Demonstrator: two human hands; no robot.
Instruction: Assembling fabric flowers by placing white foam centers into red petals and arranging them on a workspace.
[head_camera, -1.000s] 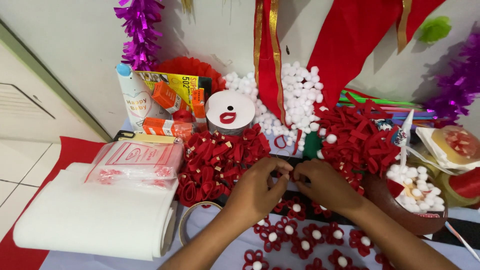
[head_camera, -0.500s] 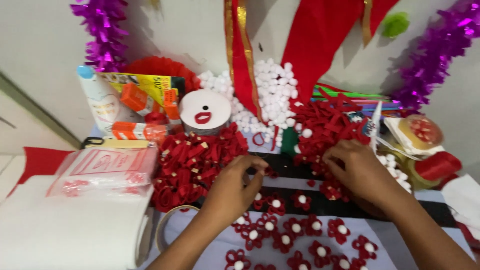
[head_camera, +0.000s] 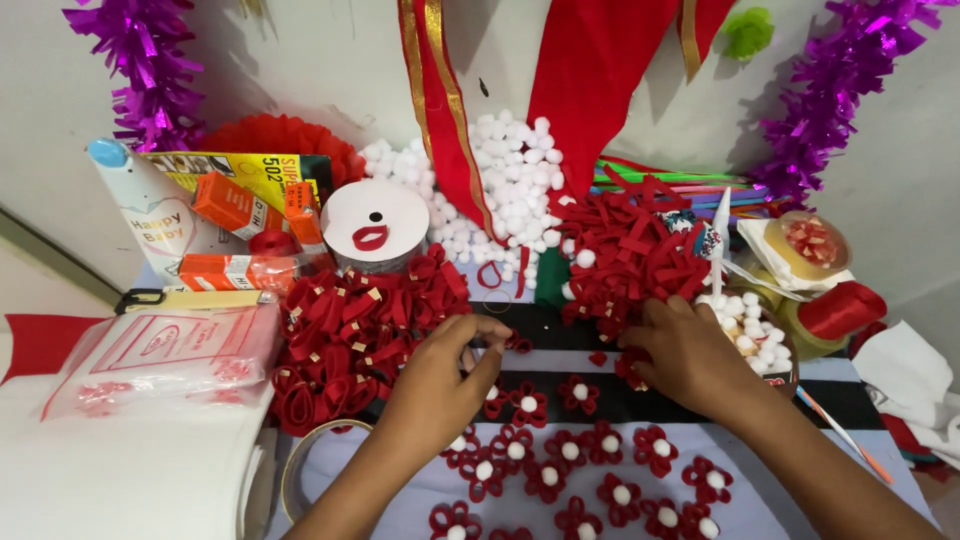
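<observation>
- Head view: the left hand (head_camera: 435, 385) pinches a small red felt piece (head_camera: 517, 344) between thumb and fingertips, its grip closed on it.
- Just left of that grip lies a heap of red loops with gold tips (head_camera: 355, 335); below it, rows of red felt flowers with white centres (head_camera: 560, 470) lie on the surface (head_camera: 400, 490).
- The right hand (head_camera: 685, 355) rests palm down at the lower edge of a pile of red felt strips (head_camera: 635, 255), fingers curled into it; whether its grip holds anything I cannot tell.
- Right of that hand stands a bowl of white pompoms (head_camera: 750, 330); above both hands sits a mound of white pompoms (head_camera: 505, 185).
</observation>
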